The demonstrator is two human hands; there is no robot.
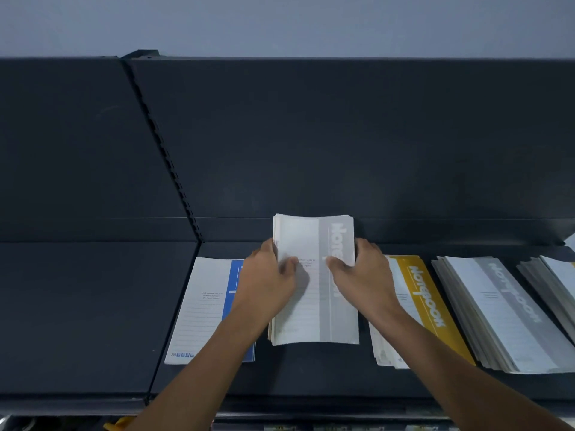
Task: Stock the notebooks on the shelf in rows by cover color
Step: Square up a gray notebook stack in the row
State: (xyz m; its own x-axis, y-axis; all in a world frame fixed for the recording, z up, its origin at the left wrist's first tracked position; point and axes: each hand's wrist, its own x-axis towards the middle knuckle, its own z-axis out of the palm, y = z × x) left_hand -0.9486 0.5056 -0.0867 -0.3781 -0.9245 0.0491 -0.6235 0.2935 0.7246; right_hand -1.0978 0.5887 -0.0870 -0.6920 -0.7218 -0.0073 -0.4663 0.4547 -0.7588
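At centre frame, your left hand [267,276] and right hand [364,272] pinch the grey notebooks [311,234] by their sides. Release unevenly and they may fan onto the yellow notebooks [418,293].

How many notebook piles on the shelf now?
5: blue pile at left; held grey pile, centre; yellow pile; second grey pile; a cut-off pile at right edge. More may be hidden.

My left hand [267,275] and right hand [364,272] flank a stack of notebooks [314,306] at mid-shelf [93,306]. A single notebook [202,306] lies just left of it, partly under my left arm. Rightward lie a second stack [426,297], a third stack [504,315] and, at the shelf's right edge, a fourth stack [557,284].
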